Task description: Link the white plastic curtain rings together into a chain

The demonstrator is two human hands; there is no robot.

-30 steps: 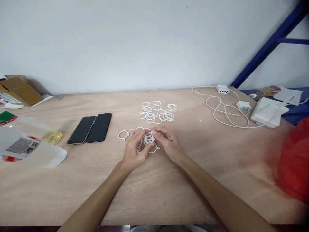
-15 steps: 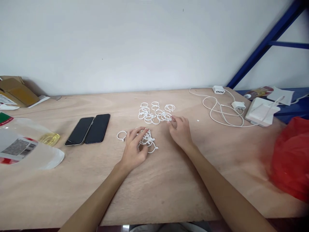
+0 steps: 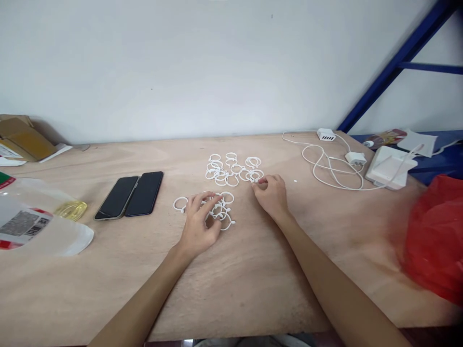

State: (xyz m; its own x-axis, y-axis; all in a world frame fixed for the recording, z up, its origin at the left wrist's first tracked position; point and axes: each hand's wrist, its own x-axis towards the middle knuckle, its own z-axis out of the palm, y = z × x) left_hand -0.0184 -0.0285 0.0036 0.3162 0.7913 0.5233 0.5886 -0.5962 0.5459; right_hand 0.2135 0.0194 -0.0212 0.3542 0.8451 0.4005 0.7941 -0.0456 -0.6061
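Two heaps of white plastic rings lie on the wooden table [image 3: 231, 284]. My left hand [image 3: 198, 222] rests with its fingers spread on the near chain of linked rings [image 3: 222, 210]. One single ring [image 3: 180, 204] lies just left of that hand. My right hand [image 3: 271, 193] is at the right end of the far pile of loose rings [image 3: 231, 169], thumb and forefinger pinched on a ring at its edge.
Two dark phones [image 3: 130, 193] lie side by side to the left. A clear plastic bottle [image 3: 36, 221] with yellow liquid lies at the far left, cardboard [image 3: 21, 137] behind it. White chargers and cables [image 3: 340, 164] sit at the right, a red bag [image 3: 434, 231] at the right edge.
My right hand let go of the near chain of rings, moved up and right to the far pile and pinched a ring there. My left hand stayed on the near chain.
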